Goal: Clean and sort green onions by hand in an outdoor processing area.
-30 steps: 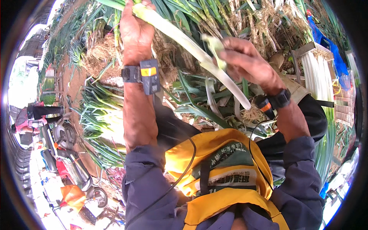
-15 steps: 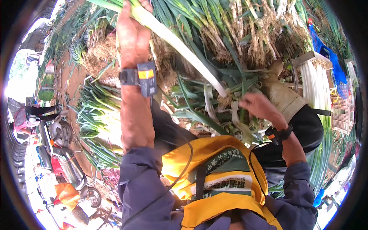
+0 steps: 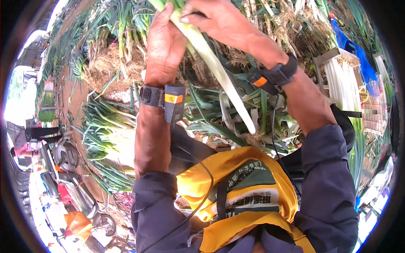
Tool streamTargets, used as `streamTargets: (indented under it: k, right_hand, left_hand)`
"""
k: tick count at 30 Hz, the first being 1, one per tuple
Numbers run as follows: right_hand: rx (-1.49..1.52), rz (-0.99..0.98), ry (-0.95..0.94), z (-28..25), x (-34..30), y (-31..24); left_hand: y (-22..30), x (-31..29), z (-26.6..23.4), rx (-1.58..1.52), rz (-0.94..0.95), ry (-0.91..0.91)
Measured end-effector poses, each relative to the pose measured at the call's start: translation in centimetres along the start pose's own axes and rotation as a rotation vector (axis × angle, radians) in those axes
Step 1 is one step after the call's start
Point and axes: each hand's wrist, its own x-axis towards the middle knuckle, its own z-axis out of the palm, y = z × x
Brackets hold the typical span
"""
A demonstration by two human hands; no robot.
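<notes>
Green leek tops [image 3: 101, 139] lie in bundles along my left, beyond bare brown soil, with a parked motorbike [image 3: 67, 160] and an orange bag [image 3: 78, 223] at the far left edge. Next comes my left hand [image 3: 164, 46], raised and clenched around the upper part of a long leek [image 3: 219, 71], its pale stalk running down and to the right from my fist, the root end hanging free above a litter of peeled leaves [image 3: 228, 122]. On that wrist sits a black band carrying a small dark box with an orange rectangular label [image 3: 174, 99]. My right hand [image 3: 215, 19] is on the same leek just above the left, fingers closed over it near the green top. Its wrist wears a black strap with a little orange tag [image 3: 259, 81]. Below, my yellow and green vest [image 3: 236, 185] shows a white rectangular patch on the chest. Farther right, a wooden crate [image 3: 325, 59] holds cleaned white stalks [image 3: 341, 84] standing side by side, a blue sheet [image 3: 350, 42] behind it, and a pinkish mesh crate [image 3: 373, 114] at the right edge
</notes>
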Motion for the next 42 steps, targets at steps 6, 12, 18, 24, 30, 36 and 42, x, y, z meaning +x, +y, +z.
streamTargets:
  k: [6,12,18,24,30,36,42]
  right_hand:
    - [0.154,0.17,0.057,-0.5,-3.8,-1.5]
    - [0.135,0.007,0.246,0.3,-4.6,-0.6]
    - [0.031,-0.103,0.029,-0.2,-2.2,-0.3]
    - [0.058,0.149,-0.148,1.1,-8.4,-0.6]
    - [-0.129,0.23,-0.875,5.9,-21.5,2.2]
    - [-0.182,0.186,0.153,3.4,-12.4,0.1]
    - [0.044,0.294,0.039,3.1,-8.5,-1.0]
  left_hand:
    - [2.1,-1.3,0.8,0.001,-0.014,-0.094]
    - [1.4,-1.4,1.9,-0.048,-0.04,-0.065]
    - [0.9,-0.8,1.3,-0.063,-0.044,-0.257]
    - [2.3,-0.4,0.6,-0.116,0.131,-0.013]
    - [4.0,0.0,-1.2,-0.091,0.228,-0.035]
    - [1.8,0.6,-2.9,0.263,0.342,0.01]
    - [1.7,-0.2,0.7,-0.18,0.243,0.088]
